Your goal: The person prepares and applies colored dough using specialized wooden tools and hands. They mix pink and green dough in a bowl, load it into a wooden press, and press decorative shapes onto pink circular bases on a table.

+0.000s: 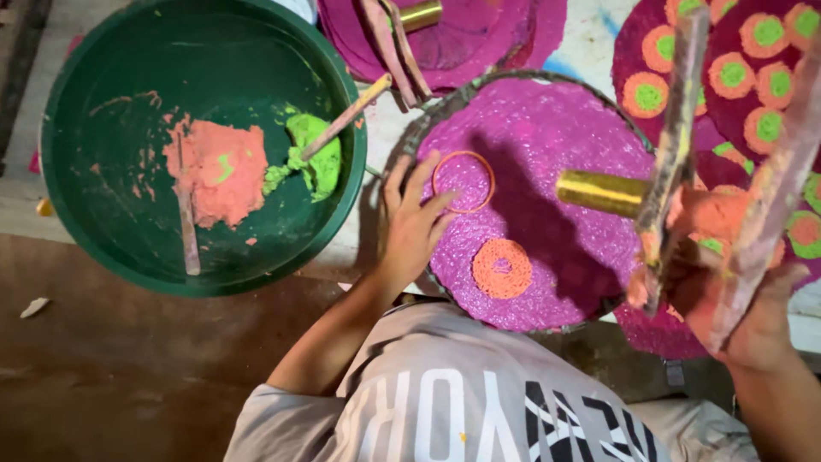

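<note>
Overhead view under bright, fairly even light from above and the right — a dark shadow falls leftward across the purple disc (547,197), and colours appear strongly saturated. The right hand (744,316) and its sticks (684,128), closest to the lens, are blurred and out of focus. The green basin (103,103) is sharp, its rim slightly curved by wide-angle distortion.

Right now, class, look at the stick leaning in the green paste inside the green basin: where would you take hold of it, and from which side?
Grip the stick by its upper end, which pokes out over the basin's rim at the right. Its lower end is buried in green paste, so that part is messy. Come from the right, over the rim, probably with the left hand resting nearby on the pink disc.
</note>
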